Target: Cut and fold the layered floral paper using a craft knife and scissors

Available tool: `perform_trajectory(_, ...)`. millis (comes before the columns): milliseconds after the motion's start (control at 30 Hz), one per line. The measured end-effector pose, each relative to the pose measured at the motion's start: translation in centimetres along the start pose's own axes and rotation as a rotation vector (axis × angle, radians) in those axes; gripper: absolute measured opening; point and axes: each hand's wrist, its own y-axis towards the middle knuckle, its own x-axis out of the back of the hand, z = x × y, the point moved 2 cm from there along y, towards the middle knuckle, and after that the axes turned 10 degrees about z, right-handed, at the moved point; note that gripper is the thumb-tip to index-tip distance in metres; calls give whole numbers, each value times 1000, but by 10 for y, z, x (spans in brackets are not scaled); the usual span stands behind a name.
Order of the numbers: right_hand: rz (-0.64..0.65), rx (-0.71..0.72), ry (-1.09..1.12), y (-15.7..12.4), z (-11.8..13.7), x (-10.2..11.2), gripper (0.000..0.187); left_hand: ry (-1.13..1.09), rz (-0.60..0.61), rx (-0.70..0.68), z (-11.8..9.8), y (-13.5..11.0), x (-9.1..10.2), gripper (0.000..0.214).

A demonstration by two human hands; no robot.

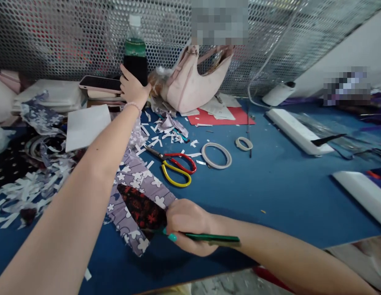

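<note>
My left hand [132,88] reaches far across the table and its fingers wrap round the dark lower part of a green-labelled drink bottle [135,51] with a white cap. My right hand [188,226] rests near the front edge, closed round a thin green stick-like tool [215,238] and pressing on a black and red patterned fabric piece [141,209]. That piece lies on a strip of purple fabric with white flowers [135,180]. Scissors with red and yellow handles [175,166] lie just beyond on the blue table [270,192].
A pink handbag [190,82] leans against the perforated metal screen, beside a phone [100,83] on a stack. Two tape rings [216,155] [243,143], red paper [221,116], white paper scraps, a white sheet [86,125] and white bars [296,131] lie around.
</note>
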Motion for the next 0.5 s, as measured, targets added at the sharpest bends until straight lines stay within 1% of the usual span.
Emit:
perform_trajectory(33, -4, 1, 9, 0, 0, -1, 22, 65, 73, 0, -1, 1, -2, 85)
perform_trajectory(67, -11, 1, 22, 0, -1, -1, 22, 160, 207, -54, -3, 2, -4, 93)
perform_trajectory(100, -26, -1, 39, 0, -1, -1, 22, 255, 229, -61, -4, 2, -5, 99)
perform_trajectory(133, -45, -1, 57, 0, -1, -1, 22, 327, 246, -43, -5, 2, -5, 100)
perform_trajectory(167, -65, 1, 76, 0, -1, 0, 21, 333, 199, -3, -6, 0, -5, 96)
perform_trajectory(200, -84, 2, 94, 0, -1, 1, 21, 245, 156, -14, -8, -2, -4, 92)
perform_trajectory(233, -100, 3, 108, 1, -1, 1, 20, 117, 42, 36, -10, -5, -2, 88)
perform_trajectory(267, -113, 5, 118, 1, -1, 2, 19, 83, 0, 54, -11, -8, -2, 89)
perform_trajectory(367, -126, 18, 125, 2, -1, 5, 18, 33, -3, 0, -13, -14, 1, 98)
perform_trajectory(433, -127, 17, 126, 2, 0, 6, 18, 21, 37, -49, -7, -14, 8, 108)
perform_trajectory(500, -133, 10, 132, 2, 1, 6, 18, 26, 94, -87, 3, -10, 18, 120)
